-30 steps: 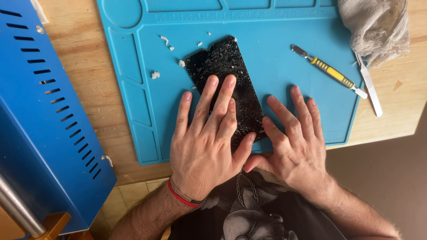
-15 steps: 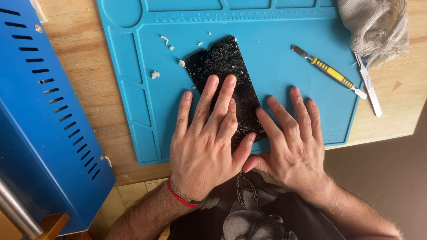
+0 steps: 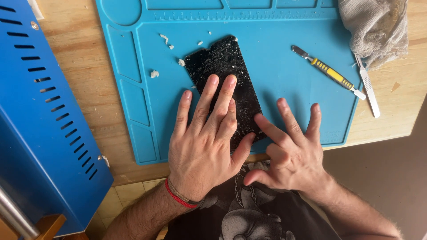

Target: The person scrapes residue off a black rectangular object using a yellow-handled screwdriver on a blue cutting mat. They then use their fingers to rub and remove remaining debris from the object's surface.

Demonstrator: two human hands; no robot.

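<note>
Left hand (image 3: 202, 142) lies spread flat, fingers pressing the cracked black phone panel (image 3: 224, 75) at frame center on the blue repair mat (image 3: 284, 106). Right hand (image 3: 291, 153), fingers spread w/ index tip at the panel's lower right edge. Yellow-handled pry tool (image 3: 329, 73) sits upper right.

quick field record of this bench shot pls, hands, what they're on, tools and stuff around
left hand: flat, fingers spread, pressing on the black cracked panel
right hand: index fingertip at the panel's lower right edge, other fingers on the blue mat
debris: white crumbs on the mat near the panel's top
tools: yellow-handled tool on the mat; metal blade at its right edge
cloth: grey rag, top right
left side: blue vented metal case
</note>
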